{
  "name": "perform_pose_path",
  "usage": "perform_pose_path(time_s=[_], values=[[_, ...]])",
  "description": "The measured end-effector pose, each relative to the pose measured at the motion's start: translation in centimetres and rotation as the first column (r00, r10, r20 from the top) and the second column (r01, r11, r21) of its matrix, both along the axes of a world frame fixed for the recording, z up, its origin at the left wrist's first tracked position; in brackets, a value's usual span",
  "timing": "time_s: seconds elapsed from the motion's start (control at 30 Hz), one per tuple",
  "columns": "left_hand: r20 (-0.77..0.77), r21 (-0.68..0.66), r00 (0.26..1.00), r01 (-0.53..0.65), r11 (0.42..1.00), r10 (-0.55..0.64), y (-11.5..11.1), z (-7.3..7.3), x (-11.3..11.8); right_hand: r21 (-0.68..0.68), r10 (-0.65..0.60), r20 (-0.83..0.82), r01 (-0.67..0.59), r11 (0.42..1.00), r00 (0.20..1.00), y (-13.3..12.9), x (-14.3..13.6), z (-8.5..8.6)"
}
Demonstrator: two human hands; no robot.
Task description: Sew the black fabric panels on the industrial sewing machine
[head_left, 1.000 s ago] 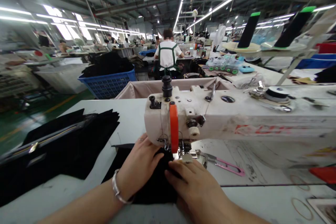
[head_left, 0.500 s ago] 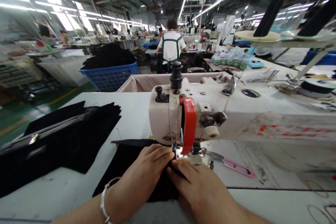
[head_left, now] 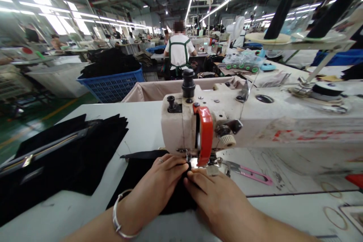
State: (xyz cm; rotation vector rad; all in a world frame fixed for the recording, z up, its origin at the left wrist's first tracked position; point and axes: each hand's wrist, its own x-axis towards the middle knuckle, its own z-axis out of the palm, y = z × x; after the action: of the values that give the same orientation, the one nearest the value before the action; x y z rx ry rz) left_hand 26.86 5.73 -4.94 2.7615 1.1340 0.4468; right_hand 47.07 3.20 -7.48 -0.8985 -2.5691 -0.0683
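A black cloth piece (head_left: 136, 170) lies under the needle area of a white sewing machine (head_left: 176, 128) with an orange guard (head_left: 205, 134). My left hand (head_left: 159, 181), with a ring and a silver bangle (head_left: 117, 217), presses on the cloth left of the presser foot, its fingers together. My right hand (head_left: 215, 196) pinches the cloth edge just in front of the foot, fingertips close to those of my left hand. The needle tip is hidden behind the guard and fingers.
Black cloth pieces with a zipper (head_left: 65, 162) lie on the table's left. Pink-handled snips (head_left: 252, 173) rest right of the foot. Behind are a blue basket (head_left: 113, 85) of dark cloth, thread cones (head_left: 279, 17) and a seated person (head_left: 179, 51).
The camera view has turned slightly to the right. Both hands stay at the presser foot on the black cloth, with hardly any shift.
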Motion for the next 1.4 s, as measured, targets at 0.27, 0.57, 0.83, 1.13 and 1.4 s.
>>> perform_pose_path(time_s=[0.27,0.57,0.83,1.13,1.4], values=[[-0.048,-0.027,0.998,-0.035,0.999,0.033,0.2,-0.2,-0.2,-0.123,0.024,-0.076,-0.033,0.992,0.997,0.2,0.4,0.9],[-0.154,-0.077,0.986,0.052,0.996,-0.064,-2.4,2.2,-1.2,-0.562,0.020,-0.110,-0.078,0.823,0.994,2.0,6.3,5.5],[0.028,-0.004,0.997,-0.072,0.997,0.072,-2.9,0.6,-1.4,-0.244,-0.243,-0.138,0.205,0.948,0.960,2.5,2.9,1.5],[-0.196,0.041,0.977,0.099,0.994,-0.089,-2.7,-0.4,-0.4,-0.309,0.206,-0.050,-0.211,0.927,0.977,0.5,1.6,1.8],[-0.279,0.072,0.949,0.174,0.982,-0.148,-1.1,0.6,0.2,-0.258,0.201,-0.048,-0.206,0.944,0.979,0.4,1.6,0.8]])
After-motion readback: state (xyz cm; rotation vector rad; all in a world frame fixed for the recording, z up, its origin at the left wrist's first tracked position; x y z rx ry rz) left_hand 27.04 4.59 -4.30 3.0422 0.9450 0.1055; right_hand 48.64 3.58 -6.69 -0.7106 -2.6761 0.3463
